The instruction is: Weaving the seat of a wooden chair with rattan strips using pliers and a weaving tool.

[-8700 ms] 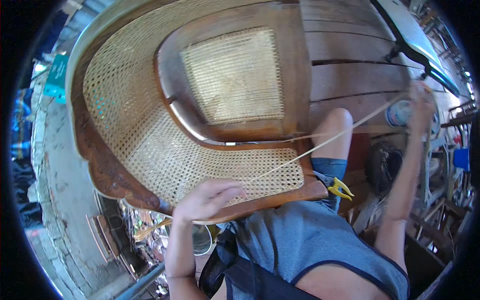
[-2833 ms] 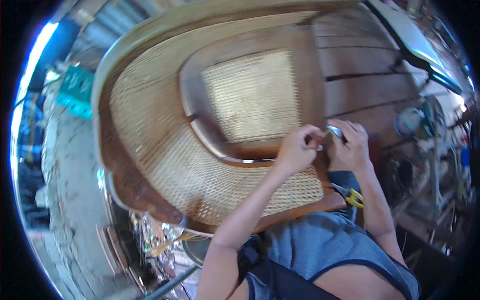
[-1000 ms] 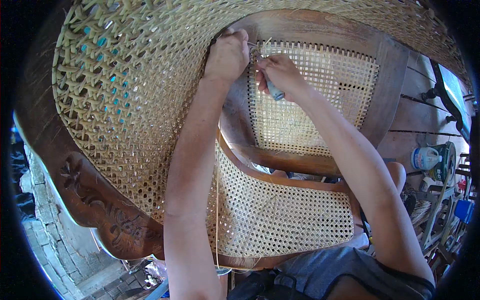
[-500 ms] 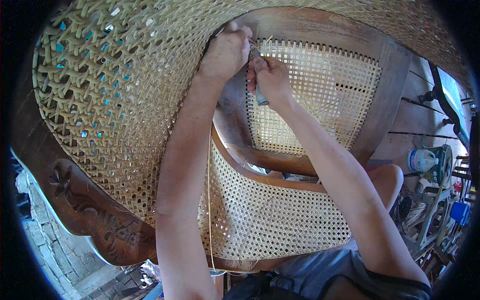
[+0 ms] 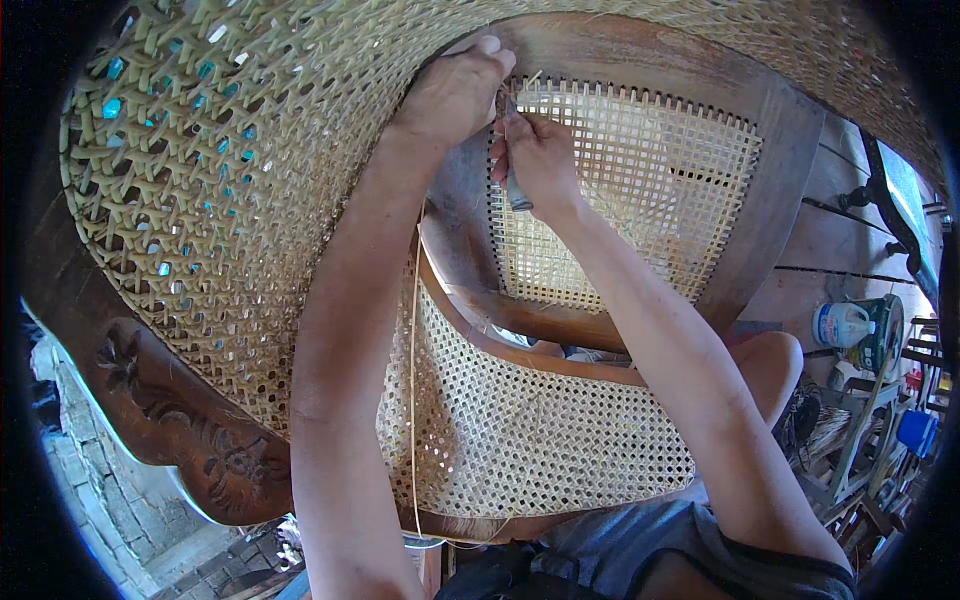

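My right hand (image 5: 541, 160) is closed around a hand tool with a grey-blue handle (image 5: 517, 194). Its narrow dark upper end points up at the far left corner of a square cane weave (image 5: 600, 170), which is strung across a dark wooden frame (image 5: 640, 45). Close by, my left hand (image 5: 465, 90) is closed at that same corner, beside the frame's edge; what its fingers hold is hidden. A loose cane strand (image 5: 413, 400) hangs down alongside my left forearm. Short cane ends stick up along the weave's far edge.
A large curved cane panel (image 5: 200, 200) with a carved wooden rim (image 5: 230, 460) rises at left. Below lies another cane panel (image 5: 560, 440). At right stand a white jug (image 5: 843, 325), a dark green bucket (image 5: 885, 330) and a blue container (image 5: 916, 430).
Both hands stay at the same corner. My left forearm has shifted slightly left, and the tool in my right hand has moved a little. The view has shifted slightly.
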Available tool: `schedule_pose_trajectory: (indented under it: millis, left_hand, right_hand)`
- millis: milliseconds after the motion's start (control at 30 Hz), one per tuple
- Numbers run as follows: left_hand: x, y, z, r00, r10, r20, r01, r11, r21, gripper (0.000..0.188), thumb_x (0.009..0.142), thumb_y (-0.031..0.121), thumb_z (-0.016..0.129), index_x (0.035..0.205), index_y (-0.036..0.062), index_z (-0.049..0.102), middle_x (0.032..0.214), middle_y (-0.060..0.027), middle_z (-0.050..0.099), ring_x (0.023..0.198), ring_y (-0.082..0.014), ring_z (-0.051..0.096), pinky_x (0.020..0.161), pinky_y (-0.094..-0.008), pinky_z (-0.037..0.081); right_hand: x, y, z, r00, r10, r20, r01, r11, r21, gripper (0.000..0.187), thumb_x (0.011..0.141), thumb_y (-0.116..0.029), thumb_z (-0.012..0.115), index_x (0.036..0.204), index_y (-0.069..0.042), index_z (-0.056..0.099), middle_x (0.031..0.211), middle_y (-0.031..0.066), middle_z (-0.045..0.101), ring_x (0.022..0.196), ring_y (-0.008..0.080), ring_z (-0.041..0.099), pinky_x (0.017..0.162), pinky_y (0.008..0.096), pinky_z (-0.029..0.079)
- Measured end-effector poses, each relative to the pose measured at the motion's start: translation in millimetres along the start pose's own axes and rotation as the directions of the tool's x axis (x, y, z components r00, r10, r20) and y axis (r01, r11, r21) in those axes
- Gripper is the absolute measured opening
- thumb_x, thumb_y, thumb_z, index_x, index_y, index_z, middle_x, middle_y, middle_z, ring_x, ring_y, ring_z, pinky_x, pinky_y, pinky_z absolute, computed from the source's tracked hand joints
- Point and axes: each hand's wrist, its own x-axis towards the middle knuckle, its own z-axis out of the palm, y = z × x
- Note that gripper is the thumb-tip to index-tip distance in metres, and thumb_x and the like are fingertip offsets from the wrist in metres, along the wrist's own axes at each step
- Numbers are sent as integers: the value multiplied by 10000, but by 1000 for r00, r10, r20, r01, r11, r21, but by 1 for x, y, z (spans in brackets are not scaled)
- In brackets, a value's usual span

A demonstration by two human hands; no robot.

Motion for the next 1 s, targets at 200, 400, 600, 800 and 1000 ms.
schedule_pose_trajectory:
  millis: [200, 400, 600, 800, 1000]
  left_hand:
    - [2, 6, -2, 1000, -27, 0, 27, 999, 36, 198, 798, -15, 556, 983, 53, 538, 948, -185, 575, 859, -409, 625, 723, -480, 531]
    - [0, 4, -7, 999, 49, 20, -50, 997, 59, 273, 761, 16, 624, 1026, 65, 582, 1061, -169, 644, 987, -368, 647, 848, -430, 548]
    - [7, 1, -6, 988, 13, 155, -15, 1000, 12, 405, 718, -20, 662, 1108, 68, 594, 1145, -164, 623, 1046, -362, 625, 926, -428, 514]
    - [2, -1, -2, 998, 27, 51, -29, 999, 40, 386, 723, 4, 665, 1097, 73, 599, 1125, -150, 627, 1084, -335, 612, 926, -427, 506]
    - [5, 6, -8, 994, -23, 107, 18, 999, 39, 390, 728, 25, 682, 1105, 70, 594, 1126, -144, 614, 1080, -331, 607, 938, -425, 495]
  right_hand:
    - [2, 3, -1, 999, -48, 10, 48, 996, -69, 209, 1011, -157, 459, 942, -19, 600, 684, 49, 591, 469, 116, 541, 397, 266, 420]
    - [-4, -13, -4, 991, 124, 41, -123, 992, -22, 203, 999, -124, 454, 936, -4, 605, 701, 66, 602, 474, 135, 545, 403, 283, 434]
    - [1, -24, -10, 976, 181, 122, -185, 982, 27, 189, 981, -95, 461, 910, 18, 596, 693, 82, 601, 478, 151, 548, 403, 293, 438]
    - [1, -5, 8, 999, 17, -34, -18, 1000, -2, 222, 1001, -149, 474, 870, -12, 588, 665, 75, 600, 456, 149, 551, 399, 295, 437]
    - [-1, 5, 9, 980, -185, -70, 170, 970, -175, 174, 926, -14, 448, 844, 27, 597, 642, 107, 588, 432, 173, 557, 402, 323, 450]
